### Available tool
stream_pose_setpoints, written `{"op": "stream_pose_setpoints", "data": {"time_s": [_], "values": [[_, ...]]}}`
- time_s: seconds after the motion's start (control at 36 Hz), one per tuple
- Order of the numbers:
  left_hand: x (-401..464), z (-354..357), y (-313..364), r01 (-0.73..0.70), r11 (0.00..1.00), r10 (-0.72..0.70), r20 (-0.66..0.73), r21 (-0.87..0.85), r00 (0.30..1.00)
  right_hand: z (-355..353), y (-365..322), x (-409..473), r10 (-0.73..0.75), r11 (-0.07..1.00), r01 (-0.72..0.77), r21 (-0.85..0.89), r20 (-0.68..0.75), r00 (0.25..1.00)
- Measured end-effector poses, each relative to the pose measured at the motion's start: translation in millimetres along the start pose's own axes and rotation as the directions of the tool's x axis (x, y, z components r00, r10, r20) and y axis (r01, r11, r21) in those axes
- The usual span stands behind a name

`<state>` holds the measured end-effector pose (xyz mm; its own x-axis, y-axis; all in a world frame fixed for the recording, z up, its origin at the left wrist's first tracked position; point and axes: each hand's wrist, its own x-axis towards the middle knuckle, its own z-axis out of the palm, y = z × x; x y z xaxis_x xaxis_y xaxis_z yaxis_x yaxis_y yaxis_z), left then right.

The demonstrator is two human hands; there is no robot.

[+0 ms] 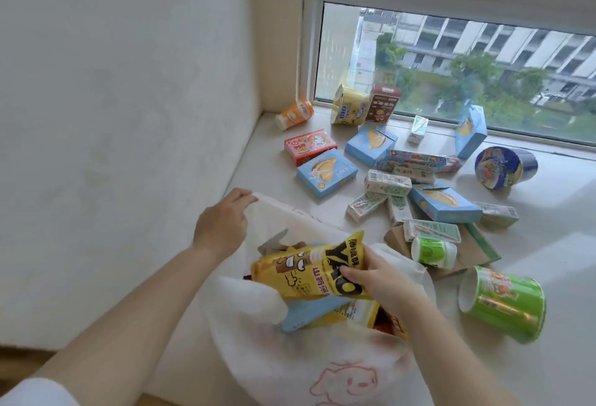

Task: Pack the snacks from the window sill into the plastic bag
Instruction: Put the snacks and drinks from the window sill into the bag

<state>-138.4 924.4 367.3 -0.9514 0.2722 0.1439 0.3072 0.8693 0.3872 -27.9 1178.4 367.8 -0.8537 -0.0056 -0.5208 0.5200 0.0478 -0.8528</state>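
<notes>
A white plastic bag (pixel 322 360) with a pink dog print lies open on the pale window sill (pixel 554 292). My left hand (pixel 222 225) pinches the bag's far rim and holds it up. My right hand (pixel 377 276) grips a yellow snack pouch (pixel 309 273) in the bag's mouth, on top of other packets inside. Loose snacks lie beyond: several blue boxes (pixel 325 173), small green-and-white cartons (pixel 387 183), a pink box (pixel 309 146) and a green cup (pixel 506 302) on its side.
A white wall (pixel 122 115) borders the sill on the left. The window (pixel 467 73) closes the far side. By the glass stand a yellow tub (pixel 350 109), a brown box (pixel 383 105) and an orange cup (pixel 295 113). A blue bowl (pixel 503 168) lies at right.
</notes>
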Motion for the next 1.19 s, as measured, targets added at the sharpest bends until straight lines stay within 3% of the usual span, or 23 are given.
{"op": "stream_pose_setpoints", "data": {"time_s": [0.11, 0.22, 0.28, 0.33, 0.44, 0.56, 0.72, 0.78, 0.83, 1.0, 1.11, 1.14, 1.19], "values": [[-16, -3, -4, -0.061, 0.998, 0.06, 0.107, 0.013, 0.992, 32, -2, 26, -0.167, 0.935, 0.074, -0.346, -0.245, 0.955], [-23, 0, -9, -0.029, 0.999, 0.033, 0.103, -0.034, 0.994, 63, 3, 40, 0.034, 0.91, -0.046, -0.412, -0.035, 0.999], [-23, 1, -10, -0.02, 0.998, 0.026, 0.092, -0.065, 0.995, 74, 10, 44, 0.05, 0.808, -0.1, -0.581, -0.101, 0.994], [-22, 1, -10, -0.018, 0.998, 0.025, 0.099, -0.067, 0.995, 78, 11, 45, -0.042, 0.675, -0.146, -0.723, -0.236, 0.971], [-20, -1, -11, 0.034, 0.999, -0.032, 0.11, -0.018, 0.993, 65, 5, 42, -0.289, 0.341, -0.092, -0.936, -0.198, 0.937], [-18, -2, -7, 0.092, 0.996, -0.092, 0.122, 0.01, 0.988, 22, 10, 57, -0.41, 0.323, -0.176, -0.93, -0.305, 0.86], [-19, -1, -4, 0.102, 0.992, -0.117, 0.226, 0.075, 0.967, -26, 18, 75, -0.004, 0.213, -0.468, -0.858, -0.48, 0.877], [-20, -1, -3, 0.1, 0.99, -0.123, 0.261, 0.098, 0.957, -32, 23, 78, 0.119, 0.29, -0.533, -0.795, -0.522, 0.844], [-19, -2, -1, 0.127, 0.989, -0.143, 0.268, 0.076, 0.953, -39, 21, 73, 0.14, 0.409, -0.537, -0.738, -0.531, 0.836], [8, -12, 25, 0.136, 0.989, -0.125, 0.162, -0.056, 0.979, -81, -34, 57, -0.045, 0.535, -0.502, -0.68, -0.616, 0.787], [22, -7, 43, 0.128, 0.981, -0.125, 0.03, -0.148, 0.992, -103, -75, 51, -0.243, 0.72, -0.369, -0.587, -0.712, 0.659], [24, -5, 46, 0.132, 0.983, -0.128, 0.042, -0.124, 0.991, -104, -79, 51, -0.238, 0.756, -0.338, -0.561, -0.716, 0.657], [25, 1, 47, 0.149, 0.988, -0.154, 0.164, 0.04, 0.974, -98, -76, 51, -0.131, 0.797, -0.328, -0.507, -0.676, 0.725]]}}
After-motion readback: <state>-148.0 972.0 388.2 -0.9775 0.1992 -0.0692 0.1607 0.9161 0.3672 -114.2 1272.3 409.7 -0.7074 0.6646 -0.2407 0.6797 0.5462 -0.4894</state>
